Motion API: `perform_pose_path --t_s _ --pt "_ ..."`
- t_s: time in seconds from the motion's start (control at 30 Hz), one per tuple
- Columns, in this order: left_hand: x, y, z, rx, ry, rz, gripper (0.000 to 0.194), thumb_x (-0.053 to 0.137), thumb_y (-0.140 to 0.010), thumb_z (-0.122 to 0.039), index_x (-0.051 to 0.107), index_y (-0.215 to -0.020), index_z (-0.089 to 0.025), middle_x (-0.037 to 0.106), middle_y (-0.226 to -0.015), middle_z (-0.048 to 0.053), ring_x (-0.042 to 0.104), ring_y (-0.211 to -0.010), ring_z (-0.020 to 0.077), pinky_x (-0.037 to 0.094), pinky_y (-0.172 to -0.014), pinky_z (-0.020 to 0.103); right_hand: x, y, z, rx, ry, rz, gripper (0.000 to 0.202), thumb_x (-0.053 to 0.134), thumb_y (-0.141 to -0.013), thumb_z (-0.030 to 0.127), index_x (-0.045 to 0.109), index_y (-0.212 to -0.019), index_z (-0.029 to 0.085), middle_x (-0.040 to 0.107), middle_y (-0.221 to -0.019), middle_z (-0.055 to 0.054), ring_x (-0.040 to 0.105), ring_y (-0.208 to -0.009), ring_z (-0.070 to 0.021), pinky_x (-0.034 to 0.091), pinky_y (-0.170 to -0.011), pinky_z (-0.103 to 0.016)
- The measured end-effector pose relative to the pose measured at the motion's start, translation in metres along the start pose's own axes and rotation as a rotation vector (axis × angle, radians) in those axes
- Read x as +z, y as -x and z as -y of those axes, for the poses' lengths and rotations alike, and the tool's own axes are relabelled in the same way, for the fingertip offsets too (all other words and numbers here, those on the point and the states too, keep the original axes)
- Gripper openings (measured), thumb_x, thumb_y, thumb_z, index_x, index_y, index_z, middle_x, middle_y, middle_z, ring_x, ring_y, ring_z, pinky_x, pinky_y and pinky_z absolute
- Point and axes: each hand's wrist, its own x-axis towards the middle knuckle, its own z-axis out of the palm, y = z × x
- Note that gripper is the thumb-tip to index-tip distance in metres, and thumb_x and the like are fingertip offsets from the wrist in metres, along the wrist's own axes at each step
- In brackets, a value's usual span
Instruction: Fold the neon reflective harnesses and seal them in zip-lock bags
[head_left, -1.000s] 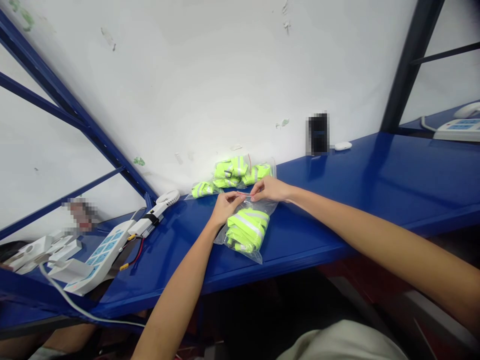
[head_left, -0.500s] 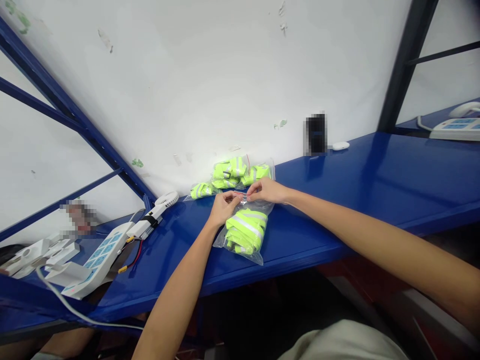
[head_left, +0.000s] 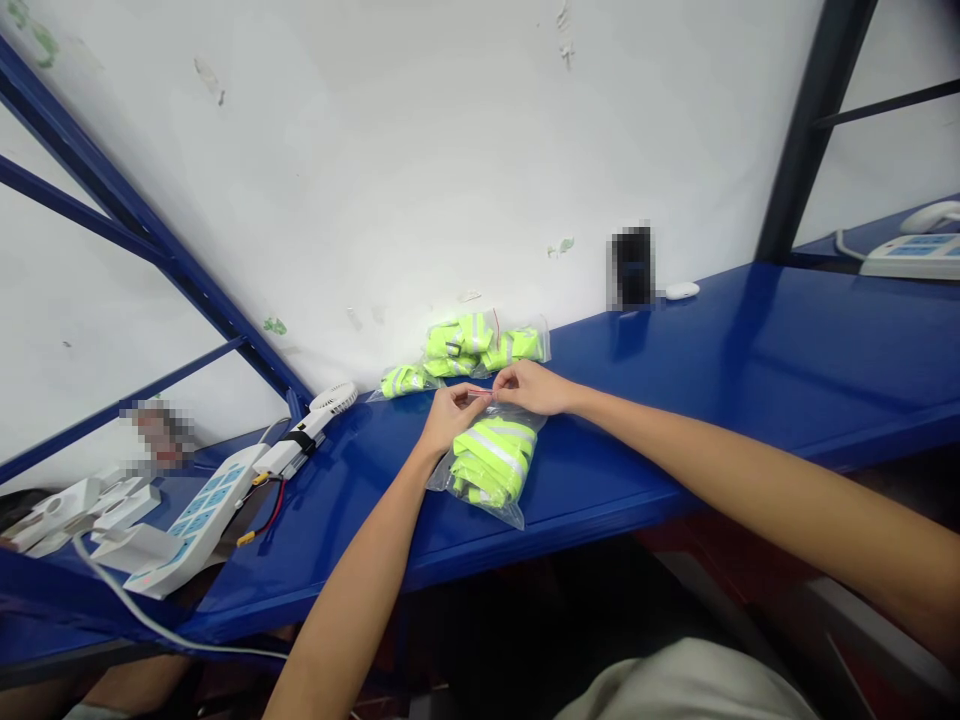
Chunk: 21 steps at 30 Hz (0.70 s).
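Note:
A clear zip-lock bag lies on the blue table, holding a folded neon-yellow reflective vest with silver stripes. Its red-lined top edge points away from me. My left hand pinches that edge at its left part, thumb and fingers closed on the plastic. My right hand pinches the same edge close beside it, fingertips almost meeting the left ones. Just behind my hands, against the wall, is a heap of similar bagged vests.
To the left lie a white handheld fan, a power strip with plugs and a cable with yellow connectors. A blurred dark object and a small white case are at the back right. Blue frame bars rise at the left.
My right hand has shifted slightly left along the bag's edge, so the fingertips are closer together. The bag and the heap behind stay about where they were.

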Motion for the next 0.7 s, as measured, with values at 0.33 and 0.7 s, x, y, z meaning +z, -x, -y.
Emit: perform_pose_path --t_s 0.33,0.7 --pt "0.000 -0.004 0.007 -0.127 0.172 0.039 0.026 0.081 -0.066 -0.037 0.071 -0.075 -0.015 0.069 -0.068 0.002 0.059 -0.063 0.0142 0.043 -0.062 0.026 -0.001 0.000 -0.001 -0.045 0.111 0.142 0.026 0.048 -0.084 0.031 0.064 -0.073 0.014 0.059 -0.067 -0.002 0.046 -0.061 -0.0122 0.033 -0.058 -0.026" --pt "-0.037 -0.015 0.039 -0.137 0.272 -0.317 0.031 0.082 -0.058 -0.043 0.070 -0.068 -0.017 0.067 -0.065 0.001 0.056 -0.060 0.0131 0.043 -0.061 0.026 -0.098 0.152 -0.035 0.401 0.029 -0.030 0.049 0.048 -0.086 0.059 0.054 -0.058 0.020 0.057 -0.056 -0.007 0.050 -0.049 -0.0116 0.039 -0.056 -0.032"
